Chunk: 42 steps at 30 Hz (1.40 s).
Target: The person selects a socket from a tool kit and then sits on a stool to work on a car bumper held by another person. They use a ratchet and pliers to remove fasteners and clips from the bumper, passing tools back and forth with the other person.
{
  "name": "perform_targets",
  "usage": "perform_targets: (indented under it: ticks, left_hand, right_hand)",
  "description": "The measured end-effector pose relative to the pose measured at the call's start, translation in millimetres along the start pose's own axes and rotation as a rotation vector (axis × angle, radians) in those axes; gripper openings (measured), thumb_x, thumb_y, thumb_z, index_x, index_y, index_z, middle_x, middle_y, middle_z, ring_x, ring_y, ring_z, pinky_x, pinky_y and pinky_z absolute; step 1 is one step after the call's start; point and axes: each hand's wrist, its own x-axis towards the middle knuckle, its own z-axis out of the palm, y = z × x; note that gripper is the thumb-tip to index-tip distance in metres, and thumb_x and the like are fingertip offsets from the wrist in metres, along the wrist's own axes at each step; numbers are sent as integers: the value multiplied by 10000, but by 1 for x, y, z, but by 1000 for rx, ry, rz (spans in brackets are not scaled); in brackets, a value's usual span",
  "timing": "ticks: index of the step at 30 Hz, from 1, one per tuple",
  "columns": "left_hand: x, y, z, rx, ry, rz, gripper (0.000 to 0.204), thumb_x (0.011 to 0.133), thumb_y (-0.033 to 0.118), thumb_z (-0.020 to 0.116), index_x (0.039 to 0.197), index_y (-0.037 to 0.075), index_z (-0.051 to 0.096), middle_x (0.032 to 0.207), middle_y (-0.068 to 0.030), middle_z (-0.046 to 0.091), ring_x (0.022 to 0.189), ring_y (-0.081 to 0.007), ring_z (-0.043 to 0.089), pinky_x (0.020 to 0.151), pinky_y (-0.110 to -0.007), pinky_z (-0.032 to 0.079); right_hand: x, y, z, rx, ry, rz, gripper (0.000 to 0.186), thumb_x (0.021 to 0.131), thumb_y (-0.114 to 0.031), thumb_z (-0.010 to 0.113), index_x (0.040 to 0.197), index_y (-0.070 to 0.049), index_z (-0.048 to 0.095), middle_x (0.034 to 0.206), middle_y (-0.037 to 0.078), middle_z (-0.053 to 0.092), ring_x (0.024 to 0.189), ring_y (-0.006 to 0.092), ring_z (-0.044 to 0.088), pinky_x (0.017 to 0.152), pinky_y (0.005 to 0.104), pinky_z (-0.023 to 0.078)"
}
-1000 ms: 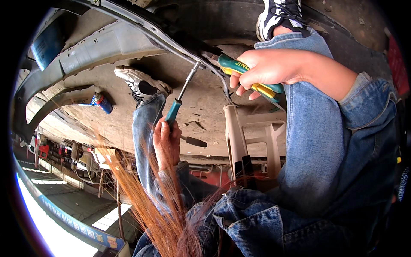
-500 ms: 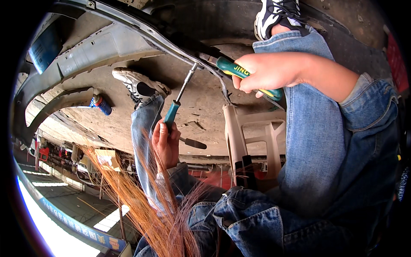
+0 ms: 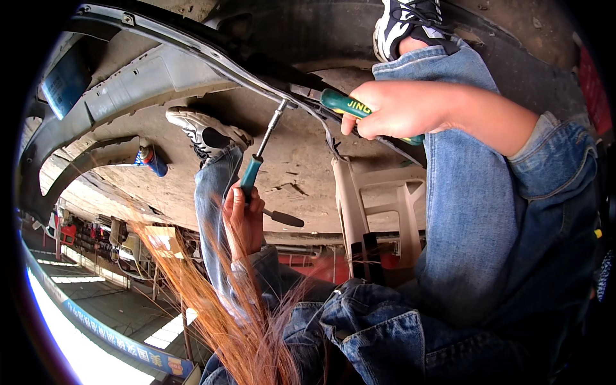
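Observation:
My left hand (image 3: 246, 221) is closed round the green handle of a nut driver (image 3: 251, 173). The driver's metal shaft slants up, and its socket end meets the edge of a large dark plastic car bumper panel (image 3: 154, 72). My right hand (image 3: 401, 109) grips green-handled pliers (image 3: 337, 101). Their jaws reach the same panel edge, just right of the socket; what they bite on is hard to make out. A dark-handled tool (image 3: 285, 219) sticks out beside my left hand; whether I hold it too, I cannot tell.
A beige plastic stool (image 3: 350, 199) stands under the panel's near end. Farther left are a blue spray can (image 3: 154, 162), a blue container (image 3: 64, 83) and a curved trim piece (image 3: 90, 160). My shoes (image 3: 204, 131) rest on the dirty floor. Long hair hangs over the lower left.
The panel edge and both tools have shifted slightly left in view. My right hand has turned a little on the pliers, whose lower handle shows less. Both grips stay.

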Motion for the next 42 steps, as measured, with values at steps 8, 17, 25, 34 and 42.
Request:
perform_targets:
  ticks: [8, 17, 25, 34, 42]
  left_hand:
    - [0, 1, 1, 0, -3, 3, 320, 953, 249, 485, 1153, 0, 509, 810, -48, 507, 619, -83, 378, 597, -227, 340]
    - [0, 1, -5, -15, 26, 9, 319, 955, 244, 480, 1146, -10, 505, 814, -44, 516, 619, -87, 382, 594, -231, 342]
    - [-3, -2, -13, -1, 20, 39, 296, 949, 224, 496, 1132, -8, 510, 811, -51, 515, 627, -89, 392, 578, -220, 341]
    - [-12, 6, -2, 14, -13, 60, 311, 936, 247, 520, 1123, -2, 518, 807, -53, 516, 612, -84, 393, 569, -220, 336]
    - [-7, 6, 3, 33, -39, 32, 300, 938, 232, 515, 1135, 6, 499, 810, -46, 515, 613, -84, 374, 584, -225, 327]
  right_hand:
    - [0, 1, 0, 77, -65, 9, 226, 831, -120, 513, 980, 48, 538, 950, 97, 542, 930, 155, 536, 848, 328, 480]
    - [2, 1, 0, 184, -60, 11, 163, 848, -124, 507, 926, 17, 488, 833, 68, 536, 755, 109, 528, 672, 244, 474]
    - [7, 4, 0, 217, -48, 19, 201, 857, -144, 511, 977, 17, 487, 943, 87, 524, 910, 161, 563, 769, 318, 514]
    - [4, 3, -2, 197, -41, 18, 251, 837, -155, 524, 1002, 31, 492, 974, 93, 523, 947, 178, 555, 805, 367, 515]
    - [6, 7, -1, 136, -23, -26, 139, 810, -140, 509, 787, -4, 503, 741, 51, 527, 695, 132, 537, 618, 280, 480]
